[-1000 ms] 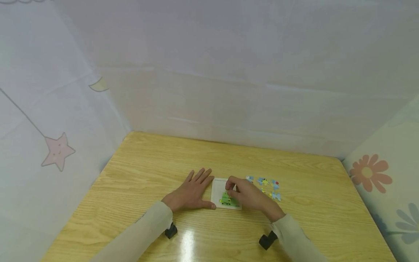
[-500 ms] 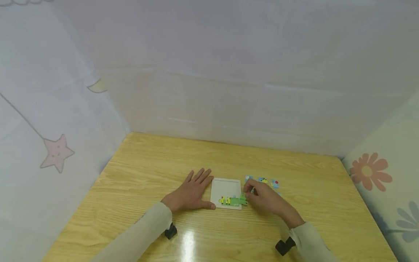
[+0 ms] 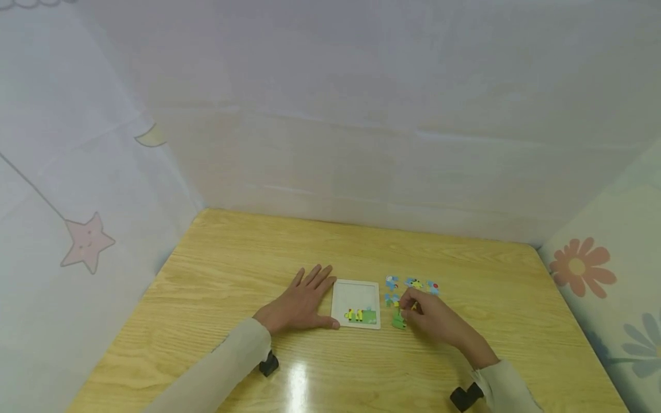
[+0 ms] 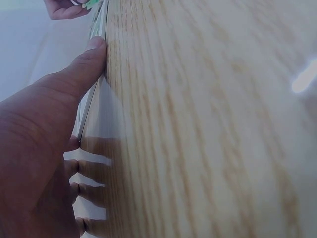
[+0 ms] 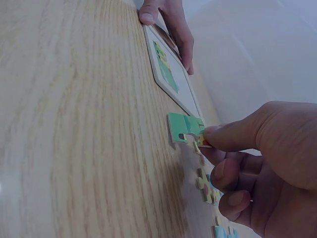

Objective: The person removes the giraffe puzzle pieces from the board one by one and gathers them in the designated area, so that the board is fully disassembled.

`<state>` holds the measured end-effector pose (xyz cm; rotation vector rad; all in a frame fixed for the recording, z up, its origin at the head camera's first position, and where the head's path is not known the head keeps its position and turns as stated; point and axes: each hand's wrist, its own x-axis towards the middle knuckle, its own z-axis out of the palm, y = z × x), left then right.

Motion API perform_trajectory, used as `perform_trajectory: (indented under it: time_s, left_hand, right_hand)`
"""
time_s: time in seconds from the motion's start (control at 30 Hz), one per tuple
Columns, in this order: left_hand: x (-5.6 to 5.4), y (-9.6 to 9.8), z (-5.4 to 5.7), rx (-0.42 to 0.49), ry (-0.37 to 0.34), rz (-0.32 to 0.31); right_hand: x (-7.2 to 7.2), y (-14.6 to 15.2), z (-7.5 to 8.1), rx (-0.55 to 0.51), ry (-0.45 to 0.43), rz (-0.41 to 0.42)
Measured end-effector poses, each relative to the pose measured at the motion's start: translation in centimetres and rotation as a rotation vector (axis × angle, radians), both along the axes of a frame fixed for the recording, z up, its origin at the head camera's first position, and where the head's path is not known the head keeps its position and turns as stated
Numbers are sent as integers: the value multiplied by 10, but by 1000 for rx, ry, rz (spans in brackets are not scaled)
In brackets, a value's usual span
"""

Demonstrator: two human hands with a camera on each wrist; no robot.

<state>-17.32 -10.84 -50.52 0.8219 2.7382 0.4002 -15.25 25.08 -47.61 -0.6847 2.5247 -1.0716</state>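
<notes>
A white square puzzle tray lies on the wooden table, with a few joined green and yellow jigsaw pieces along its near side. My left hand rests with fingers spread at the tray's left edge, thumb at the near left corner. To the right of the tray, my right hand pinches a green jigsaw piece between thumb and index finger. In the right wrist view that piece stands tilted, close over the table, its other fingers curled behind.
Several loose blue and yellow jigsaw pieces lie beyond the right hand, some partly covered by it. Pale printed cloth hangs behind the wooden table and along both sides. Each wrist wears a small black camera.
My right hand has moved from over the tray to its right, carrying the green jigsaw piece off it. The left hand has stayed in place at the tray's edge.
</notes>
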Motion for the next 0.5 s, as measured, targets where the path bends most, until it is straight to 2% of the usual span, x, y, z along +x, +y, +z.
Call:
perform_trajectory:
  time_s: [0.23,0.5]
  left_hand:
    - [1,0,2,12,-6,3]
    - [2,1,5,13,-9,0]
  right_hand:
    - [-1,-2,-5,4,-31,-2]
    - [-1,-5,-5,3,-1,-14]
